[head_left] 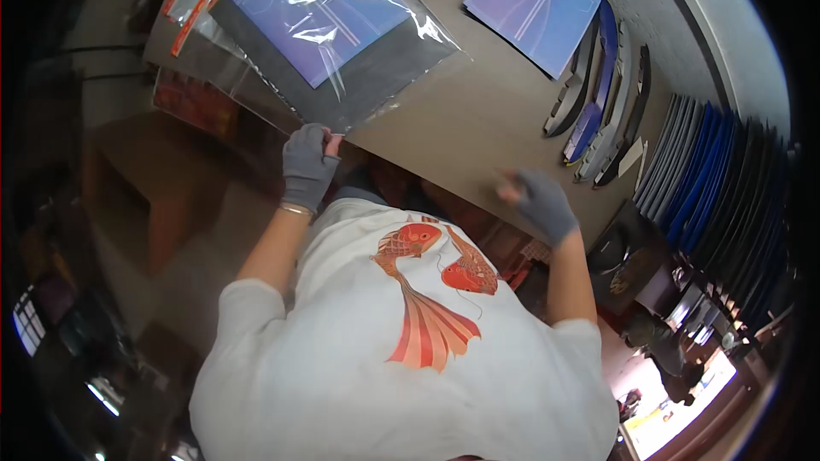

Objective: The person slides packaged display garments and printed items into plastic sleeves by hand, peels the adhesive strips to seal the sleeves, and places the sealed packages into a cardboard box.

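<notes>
My left hand (309, 169), in a grey fingerless glove, pinches the near corner of a clear plastic bag (431, 49) at the table's edge. Inside the bag lies a dark grey sheet (367, 90) with a blue-purple printed card (329, 8) on top. My right hand (542, 205), gloved the same way, hovers over the near edge of the table, apart from the bag. Its fingertips are smeared by motion, and I make out nothing in them.
On the table (444, 124) lie another blue-purple card (534, 4), several curved strips (598, 94) and clear bags with orange edges (192, 4). A row of grey, blue and black sheets (700, 171) stands at right. A cardboard box (154, 179) is below left.
</notes>
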{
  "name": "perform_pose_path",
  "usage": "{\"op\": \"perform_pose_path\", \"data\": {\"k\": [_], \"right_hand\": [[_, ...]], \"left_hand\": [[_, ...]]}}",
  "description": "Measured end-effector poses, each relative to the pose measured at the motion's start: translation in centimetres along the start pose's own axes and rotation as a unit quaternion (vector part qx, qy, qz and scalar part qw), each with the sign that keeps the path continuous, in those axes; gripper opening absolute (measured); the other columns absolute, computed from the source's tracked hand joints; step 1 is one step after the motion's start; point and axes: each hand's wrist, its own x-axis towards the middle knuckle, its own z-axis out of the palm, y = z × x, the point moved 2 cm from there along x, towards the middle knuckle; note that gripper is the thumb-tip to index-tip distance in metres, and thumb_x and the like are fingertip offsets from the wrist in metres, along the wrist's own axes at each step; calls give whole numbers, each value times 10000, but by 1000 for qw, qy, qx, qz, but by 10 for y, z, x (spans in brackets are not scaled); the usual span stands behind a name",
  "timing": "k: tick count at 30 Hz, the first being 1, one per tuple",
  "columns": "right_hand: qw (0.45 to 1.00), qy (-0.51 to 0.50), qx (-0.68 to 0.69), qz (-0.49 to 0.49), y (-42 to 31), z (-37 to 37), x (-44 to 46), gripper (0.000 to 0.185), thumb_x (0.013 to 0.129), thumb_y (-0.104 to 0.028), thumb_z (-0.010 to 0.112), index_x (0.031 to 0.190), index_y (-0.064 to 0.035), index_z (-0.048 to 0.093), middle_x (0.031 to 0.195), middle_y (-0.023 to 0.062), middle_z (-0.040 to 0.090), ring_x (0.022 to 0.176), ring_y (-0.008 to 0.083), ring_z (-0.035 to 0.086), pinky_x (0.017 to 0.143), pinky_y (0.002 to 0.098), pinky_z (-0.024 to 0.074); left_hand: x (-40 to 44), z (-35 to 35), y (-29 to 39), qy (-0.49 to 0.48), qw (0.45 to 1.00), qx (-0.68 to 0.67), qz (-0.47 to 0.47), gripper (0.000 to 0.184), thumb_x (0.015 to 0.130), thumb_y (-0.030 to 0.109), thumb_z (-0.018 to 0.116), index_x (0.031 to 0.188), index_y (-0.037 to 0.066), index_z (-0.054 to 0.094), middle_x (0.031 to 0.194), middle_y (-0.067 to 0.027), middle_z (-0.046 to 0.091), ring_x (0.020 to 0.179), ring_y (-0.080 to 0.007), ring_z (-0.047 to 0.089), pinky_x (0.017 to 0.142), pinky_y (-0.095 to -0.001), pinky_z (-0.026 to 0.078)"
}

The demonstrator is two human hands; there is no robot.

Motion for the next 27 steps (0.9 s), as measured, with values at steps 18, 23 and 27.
{"op": "perform_pose_path", "data": {"k": [18, 23, 27], "right_hand": [[887, -55, 451, -86, -74, 86, 214, 333, 853, -80, 555, 1182, -47, 518, 957, 52, 617, 971, 156, 542, 891, 297, 410], [937, 264, 181, -139, -47, 23, 228, 646, 723, -154, 735, 1281, -33, 432, 1157, 151, 536, 1102, 269, 512, 964, 375, 398], [918, 116, -188, -331, -154, 19, 174, 736, 684, -231, 755, 1337, -248, 418, 1297, 52, 473, 1250, 317, 413, 973, 464, 408]], "left_hand": [[3, -1, -49, 21, 836, -380, -394, 474, 759, 167, 753, 1020, 16, 386, 752, -79, 573, 637, -152, 581, 537, -259, 466], [15, -42, -35, 22, 815, -462, -349, 396, 784, 75, 706, 996, 24, 375, 760, -70, 567, 584, -110, 551, 531, -244, 453], [53, -93, -1, 64, 814, -547, -187, 310, 819, 25, 640, 1010, 45, 397, 908, -67, 531, 760, -109, 544, 644, -231, 461]]}}
